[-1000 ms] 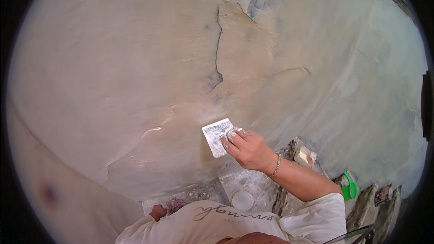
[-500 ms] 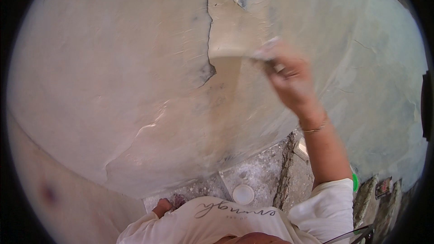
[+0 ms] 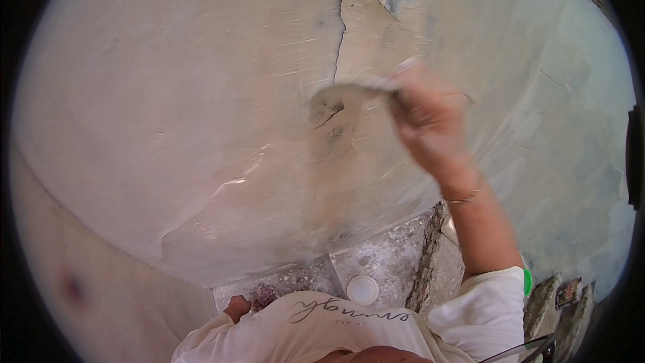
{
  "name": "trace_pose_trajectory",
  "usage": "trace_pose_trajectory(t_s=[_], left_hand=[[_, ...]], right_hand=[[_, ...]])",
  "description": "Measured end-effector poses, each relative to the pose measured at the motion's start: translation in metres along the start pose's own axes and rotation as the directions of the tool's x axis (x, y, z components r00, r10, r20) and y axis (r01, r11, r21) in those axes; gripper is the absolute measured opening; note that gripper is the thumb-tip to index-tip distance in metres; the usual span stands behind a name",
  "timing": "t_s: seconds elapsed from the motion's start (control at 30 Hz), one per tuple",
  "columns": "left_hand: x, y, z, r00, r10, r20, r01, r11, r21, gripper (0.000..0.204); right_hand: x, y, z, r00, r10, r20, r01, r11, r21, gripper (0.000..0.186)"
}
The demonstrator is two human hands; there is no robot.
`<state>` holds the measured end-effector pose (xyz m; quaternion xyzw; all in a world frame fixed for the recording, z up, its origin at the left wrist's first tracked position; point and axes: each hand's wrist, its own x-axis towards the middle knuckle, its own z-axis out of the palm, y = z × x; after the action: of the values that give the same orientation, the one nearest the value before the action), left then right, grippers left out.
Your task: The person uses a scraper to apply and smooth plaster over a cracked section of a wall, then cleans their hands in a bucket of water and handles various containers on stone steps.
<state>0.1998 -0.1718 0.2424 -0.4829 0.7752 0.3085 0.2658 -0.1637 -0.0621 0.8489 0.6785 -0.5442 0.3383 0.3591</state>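
Note:
My right hand (image 3: 430,111) is raised against a pale plastered wall (image 3: 201,81), its fingers closed round a putty knife. Motion smears the blade of the putty knife (image 3: 346,91), which reaches left across the lower part of a peeling patch (image 3: 366,30). A dark crack runs along that patch's left edge, and grey spots show just under the blade. Low at the left, beside my white shirt, only part of my left hand (image 3: 236,308) shows. A mottled purplish thing (image 3: 263,296) is beside it; whether the hand grips it is hidden.
A round white lid or tub (image 3: 363,290) is on the speckled floor slab (image 3: 386,255) below the wall. Broken stone edges (image 3: 430,262) run at its right. Farther right are a green round rim (image 3: 527,281) and a small dark red box (image 3: 569,292).
The view has shifted, so the wall patch now appears farther right. My right hand and the putty knife have moved left relative to the wall, over the crack. My left hand stays low.

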Motion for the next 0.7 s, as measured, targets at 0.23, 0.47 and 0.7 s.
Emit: trace_pose_trajectory(t_s=[0.23, 0.47, 0.7], left_hand=[[-0.015, 0.016, -0.008, 0.999, 0.018, 0.040, -0.017, 0.999, -0.028, 0.044], [0.039, -0.015, 0.021, 0.989, 0.148, -0.020, -0.143, 0.978, 0.152, 0.046], [0.018, -0.012, 0.018, 0.994, 0.109, -0.011, -0.107, 0.989, 0.100, 0.047]], right_hand=[[-0.004, -0.006, -0.009, 0.868, -0.348, -0.354, 0.222, 0.910, -0.351, 0.028], [-0.090, -0.017, 0.105, 0.954, -0.294, 0.051, 0.279, 0.821, -0.498, 0.039], [-0.128, -0.053, 0.094, 0.953, -0.192, 0.232, 0.243, 0.946, -0.213, 0.040]])
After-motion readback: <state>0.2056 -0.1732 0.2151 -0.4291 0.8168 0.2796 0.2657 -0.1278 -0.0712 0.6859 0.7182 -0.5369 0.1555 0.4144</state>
